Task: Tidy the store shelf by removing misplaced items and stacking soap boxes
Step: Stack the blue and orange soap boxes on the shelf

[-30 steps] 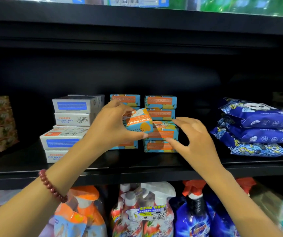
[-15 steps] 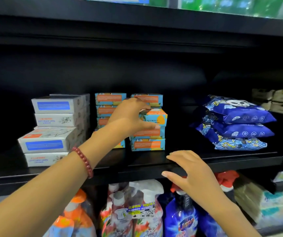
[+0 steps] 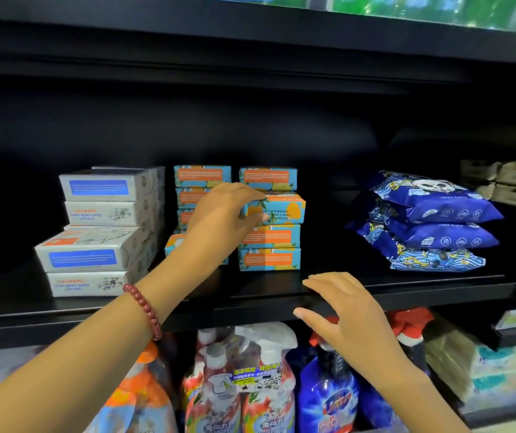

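The left hand [image 3: 219, 220] pinches the end of a soap box [image 3: 281, 210] just right of its fingers, on top of the stack [image 3: 269, 245], probably to square it, while the right hand [image 3: 348, 310], relaxed and empty, rests on the shelf edge [image 3: 437, 293] for balance.

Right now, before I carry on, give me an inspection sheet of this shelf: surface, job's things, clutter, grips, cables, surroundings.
Surface: black shelf, bare along its front edge.
Job's things: blue-orange soap box on top of two matching boxes; more matching stacks behind and left; white soap boxes stacked at far left.
Clutter: blue panda packets piled three high at right.
Grips: left hand pinches the blue-orange soap box's left end; right hand rests open on the shelf edge.
Cables: nothing seen.
Surroundings: spray bottles on the shelf below.
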